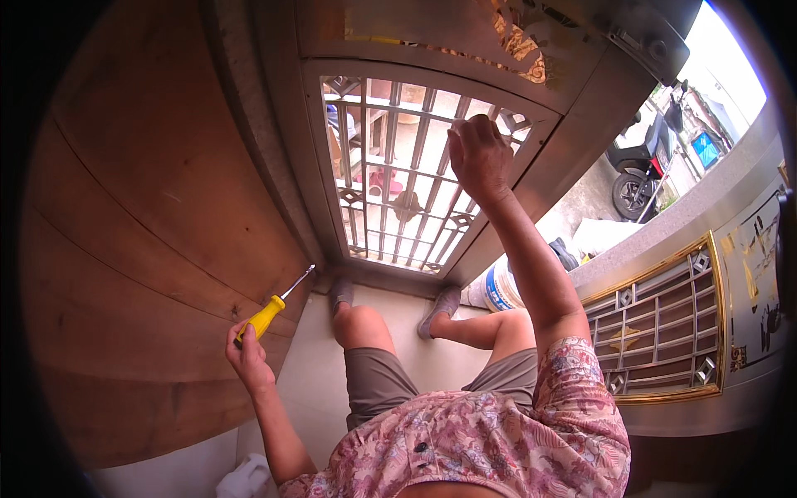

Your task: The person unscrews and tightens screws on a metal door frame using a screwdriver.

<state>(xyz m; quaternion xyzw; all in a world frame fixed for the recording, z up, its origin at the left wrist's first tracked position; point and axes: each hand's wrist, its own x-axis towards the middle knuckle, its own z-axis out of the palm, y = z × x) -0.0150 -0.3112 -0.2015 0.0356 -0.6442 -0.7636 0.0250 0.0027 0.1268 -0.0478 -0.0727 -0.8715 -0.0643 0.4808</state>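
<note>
My left hand (249, 355) is closed around the yellow handle of a screwdriver (264, 320). Its metal shaft points up and to the right, the tip free in front of the wooden panel on the left. Raised ahead, my right hand (481, 155) is at the upper right part of a metal door's barred grille (394, 176). The fingers of that hand are curled in, and the back of the hand hides what they grip, if anything.
A wooden panel (158, 274) stands close on my left. To the right are a second grille panel with a gold frame (719, 332) and a white bucket (503, 286). A motor scooter (643, 170) is parked outside beyond the door's edge. A white jug (243, 478) sits at lower left.
</note>
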